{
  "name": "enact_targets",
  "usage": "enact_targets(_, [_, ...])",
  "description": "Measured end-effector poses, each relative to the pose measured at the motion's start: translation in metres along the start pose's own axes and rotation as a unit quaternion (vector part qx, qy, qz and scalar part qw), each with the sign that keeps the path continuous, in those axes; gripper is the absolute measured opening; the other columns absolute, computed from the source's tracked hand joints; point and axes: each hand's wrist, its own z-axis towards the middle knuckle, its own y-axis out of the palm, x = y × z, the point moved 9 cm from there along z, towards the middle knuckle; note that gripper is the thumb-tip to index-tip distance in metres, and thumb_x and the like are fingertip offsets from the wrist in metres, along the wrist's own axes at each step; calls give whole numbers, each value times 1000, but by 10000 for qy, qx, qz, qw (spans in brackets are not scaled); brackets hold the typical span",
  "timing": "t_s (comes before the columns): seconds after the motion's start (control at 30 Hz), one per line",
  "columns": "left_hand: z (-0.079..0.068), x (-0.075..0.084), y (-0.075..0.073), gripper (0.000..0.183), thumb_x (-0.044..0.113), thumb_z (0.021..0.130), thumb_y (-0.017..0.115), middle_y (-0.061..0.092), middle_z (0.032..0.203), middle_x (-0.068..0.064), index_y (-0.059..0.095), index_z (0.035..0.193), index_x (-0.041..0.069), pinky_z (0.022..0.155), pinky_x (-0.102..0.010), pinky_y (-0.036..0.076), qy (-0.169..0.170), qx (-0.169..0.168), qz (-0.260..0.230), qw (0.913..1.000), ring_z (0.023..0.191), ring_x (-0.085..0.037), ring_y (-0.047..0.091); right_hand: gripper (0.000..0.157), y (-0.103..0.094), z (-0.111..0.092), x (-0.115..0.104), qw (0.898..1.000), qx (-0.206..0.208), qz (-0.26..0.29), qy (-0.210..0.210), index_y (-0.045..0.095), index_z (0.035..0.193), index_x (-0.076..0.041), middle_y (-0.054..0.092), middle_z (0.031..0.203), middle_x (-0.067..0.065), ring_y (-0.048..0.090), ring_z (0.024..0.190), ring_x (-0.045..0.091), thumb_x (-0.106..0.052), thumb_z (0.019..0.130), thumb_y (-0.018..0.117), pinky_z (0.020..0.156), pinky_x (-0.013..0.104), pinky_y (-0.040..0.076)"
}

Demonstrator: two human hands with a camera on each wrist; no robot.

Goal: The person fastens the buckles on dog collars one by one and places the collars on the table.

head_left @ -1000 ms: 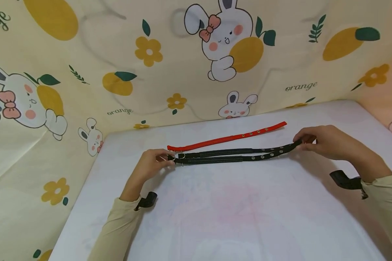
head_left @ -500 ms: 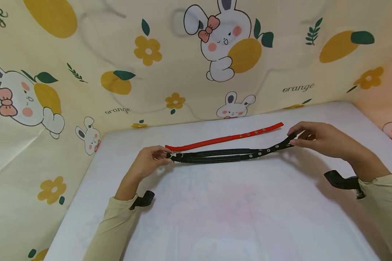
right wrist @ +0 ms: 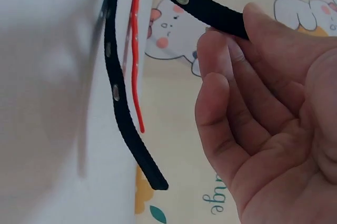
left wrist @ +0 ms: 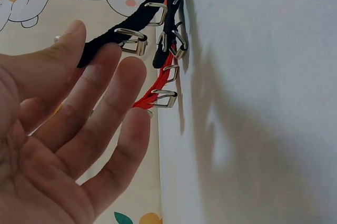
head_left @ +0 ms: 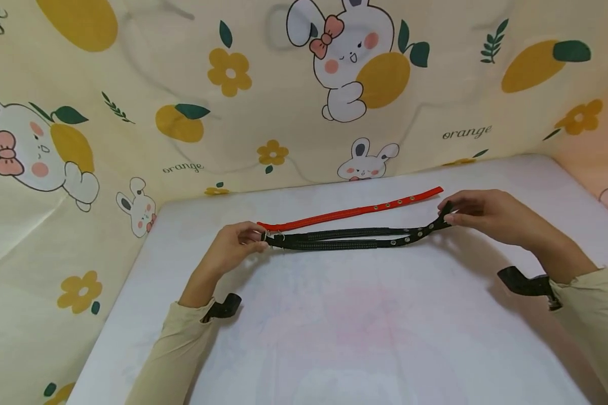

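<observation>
Two black collars with metal buckles and eyelets, the far one (head_left: 357, 232) and the near one (head_left: 334, 245), lie side by side across the head view. My left hand (head_left: 233, 246) is at their buckle ends; in the left wrist view its thumb and fingertips pinch one black strap just behind a buckle (left wrist: 134, 42), the other collar beside it. At the eyelet ends, my right hand (head_left: 486, 215) pinches the tip of one black strap (right wrist: 218, 13). The second black strap's tip (right wrist: 142, 155) hangs free in the right wrist view. A red collar (head_left: 334, 216) lies just behind.
A white-covered table (head_left: 334, 337) carries the collars. Behind and to the left rises a cream cloth (head_left: 294, 101) printed with rabbits and oranges. Dark camera mounts (head_left: 524, 281) stick out from both wrists.
My right hand has shifted slightly left, and the black strap tip at its fingers has turned upward. My left hand stays nearly in place. The red collar has not moved.
</observation>
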Motion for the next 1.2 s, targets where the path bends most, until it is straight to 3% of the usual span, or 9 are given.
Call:
enact_targets(0.17, [3,3,1,26,14,88,76,75,100,-13,69,112,6,77,-31,50,41,-28,-123,9999,91,-22,70,23,-4,2,3,9994,180,-292,77,71,112,-22,75,102,-2,60,85,-14,-29,90,74,74,5,40])
enact_targets(0.37, [5,10,-3,28,15,89,75,75,98,-10,68,114,6,80,-31,50,92,-79,-72,9999,90,-19,70,25,-2,0,4,9989,322,-144,299,69,115,-18,74,107,6,58,85,-16,-32,94,69,74,8,42])
enact_targets(0.5, [4,20,-5,28,16,90,74,75,96,-9,68,116,8,82,-32,52,194,-113,-212,9995,88,-19,70,26,-3,1,-3,9988,388,-105,268,66,117,-15,73,107,9,64,83,-6,-32,97,65,72,16,47])
enact_targets(0.6, [2,27,-4,27,18,90,75,74,95,-10,70,114,9,82,-33,53,317,-137,-288,9990,88,-21,70,24,-6,4,-13,9990,433,-61,115,65,118,-15,73,105,9,66,80,2,-29,99,62,69,19,49])
enact_targets(0.83, [-3,38,-7,30,21,90,75,73,103,-8,71,117,10,83,-37,55,338,141,-523,9980,91,-23,68,26,-13,12,-39,9981,597,-85,-104,65,124,-19,72,94,5,61,78,-4,-27,100,61,69,19,47])
enact_targets(0.97, [-9,48,-12,25,17,91,73,71,105,-8,71,115,11,84,-32,55,456,351,-712,9958,91,-24,68,28,-14,16,-57,9977,645,-39,-214,66,125,-21,73,102,2,60,83,-2,-30,99,62,71,18,47])
enact_targets(1.1, [-10,61,-11,25,14,93,70,72,110,-12,70,117,7,84,-24,55,777,320,-1037,9911,93,-15,67,29,-15,19,-73,9967,733,-66,-340,67,126,-21,73,112,1,59,85,-5,-29,98,64,73,16,47])
enact_targets(1.2, [-10,70,-11,26,10,94,68,72,114,-15,69,119,4,85,-25,57,928,375,-1361,9856,96,-9,68,30,-16,23,-83,9958,795,-109,-442,68,126,-20,75,109,2,58,83,-7,-28,98,64,71,18,47])
